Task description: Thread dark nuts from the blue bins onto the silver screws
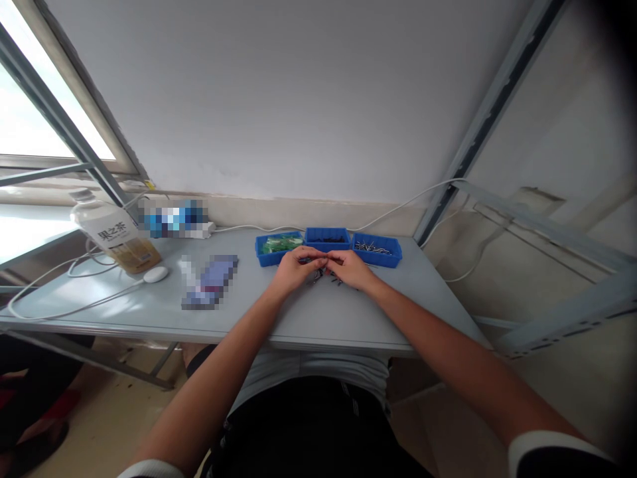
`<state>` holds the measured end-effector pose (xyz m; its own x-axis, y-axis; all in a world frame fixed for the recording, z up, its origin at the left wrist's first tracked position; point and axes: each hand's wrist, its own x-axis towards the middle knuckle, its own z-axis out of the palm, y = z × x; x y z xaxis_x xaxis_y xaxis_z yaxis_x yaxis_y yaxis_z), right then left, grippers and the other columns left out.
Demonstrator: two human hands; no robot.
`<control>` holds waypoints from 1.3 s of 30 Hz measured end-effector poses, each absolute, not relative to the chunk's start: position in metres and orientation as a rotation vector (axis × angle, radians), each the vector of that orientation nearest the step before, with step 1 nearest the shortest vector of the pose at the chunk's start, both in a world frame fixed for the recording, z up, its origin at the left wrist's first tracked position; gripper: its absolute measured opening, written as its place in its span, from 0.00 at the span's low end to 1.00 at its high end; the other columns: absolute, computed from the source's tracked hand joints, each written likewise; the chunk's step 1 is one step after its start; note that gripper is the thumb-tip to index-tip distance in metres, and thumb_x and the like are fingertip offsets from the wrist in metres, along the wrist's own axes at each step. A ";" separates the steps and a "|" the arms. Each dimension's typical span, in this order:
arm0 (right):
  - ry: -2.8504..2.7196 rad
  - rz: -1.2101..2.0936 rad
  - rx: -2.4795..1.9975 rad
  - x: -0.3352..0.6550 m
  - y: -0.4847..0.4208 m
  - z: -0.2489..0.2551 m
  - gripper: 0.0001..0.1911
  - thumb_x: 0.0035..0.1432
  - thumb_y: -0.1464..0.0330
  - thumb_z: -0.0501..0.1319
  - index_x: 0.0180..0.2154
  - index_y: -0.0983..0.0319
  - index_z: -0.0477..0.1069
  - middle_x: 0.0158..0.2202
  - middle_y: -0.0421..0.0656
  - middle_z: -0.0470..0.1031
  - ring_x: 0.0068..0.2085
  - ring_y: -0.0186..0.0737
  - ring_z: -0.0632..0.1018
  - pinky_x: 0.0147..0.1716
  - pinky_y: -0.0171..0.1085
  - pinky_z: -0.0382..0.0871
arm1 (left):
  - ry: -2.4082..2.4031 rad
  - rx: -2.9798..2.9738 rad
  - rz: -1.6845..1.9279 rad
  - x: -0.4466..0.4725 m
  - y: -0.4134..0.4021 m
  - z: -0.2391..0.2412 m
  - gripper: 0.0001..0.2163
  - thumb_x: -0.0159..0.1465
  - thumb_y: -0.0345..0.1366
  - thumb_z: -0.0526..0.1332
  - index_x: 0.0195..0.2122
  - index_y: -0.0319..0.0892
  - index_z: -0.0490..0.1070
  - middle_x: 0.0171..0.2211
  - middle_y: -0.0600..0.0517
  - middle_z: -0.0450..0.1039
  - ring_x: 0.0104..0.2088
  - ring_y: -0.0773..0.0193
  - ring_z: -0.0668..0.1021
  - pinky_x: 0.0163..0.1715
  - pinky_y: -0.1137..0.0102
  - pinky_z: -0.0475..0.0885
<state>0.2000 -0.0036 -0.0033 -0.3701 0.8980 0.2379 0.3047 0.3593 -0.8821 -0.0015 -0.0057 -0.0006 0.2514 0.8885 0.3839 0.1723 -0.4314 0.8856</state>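
Note:
My left hand (298, 267) and my right hand (349, 268) meet fingertip to fingertip over the grey table (343, 318). Both are closed in a pinch, and whatever sits between the fingers is too small to make out. Small dark metal pieces (336, 281) lie on the table just below the hands. Behind them stand three blue bins: the left bin (267, 260) has green pieces in it, the middle bin (326, 234) small dark parts, and the right bin (391, 261) thin silvery metal pins.
A tea bottle (119, 232) stands at the left, near a white round device (156, 274) with a cable. Pixelated items lie between it and the bins. Metal frame posts (490, 116) rise at the right, and a wall closes the back. Someone's leg shows at lower left.

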 end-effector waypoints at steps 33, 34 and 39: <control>-1.767 1.088 -1.047 0.198 -0.006 -0.001 0.17 0.62 0.57 0.63 0.44 0.64 0.79 0.31 0.44 0.79 0.28 0.35 0.76 0.24 0.32 0.68 | 1.076 1.788 1.235 -0.002 -0.006 0.001 0.16 0.62 0.51 0.70 0.40 0.44 0.84 0.45 0.46 0.82 0.48 0.53 0.81 0.52 0.62 0.74; -1.765 1.096 -1.047 0.198 -0.006 -0.001 0.17 0.63 0.56 0.63 0.42 0.63 0.79 0.31 0.44 0.79 0.28 0.35 0.76 0.23 0.31 0.67 | 1.082 1.782 1.235 -0.002 -0.007 0.001 0.16 0.62 0.51 0.70 0.40 0.44 0.84 0.44 0.46 0.82 0.48 0.53 0.81 0.52 0.62 0.74; -1.795 1.103 -1.042 0.197 -0.009 0.001 0.18 0.64 0.54 0.62 0.39 0.63 0.78 0.32 0.43 0.80 0.27 0.34 0.75 0.22 0.31 0.67 | 1.072 1.767 1.236 -0.001 -0.007 0.002 0.17 0.62 0.51 0.69 0.41 0.44 0.84 0.45 0.46 0.82 0.48 0.53 0.81 0.52 0.62 0.74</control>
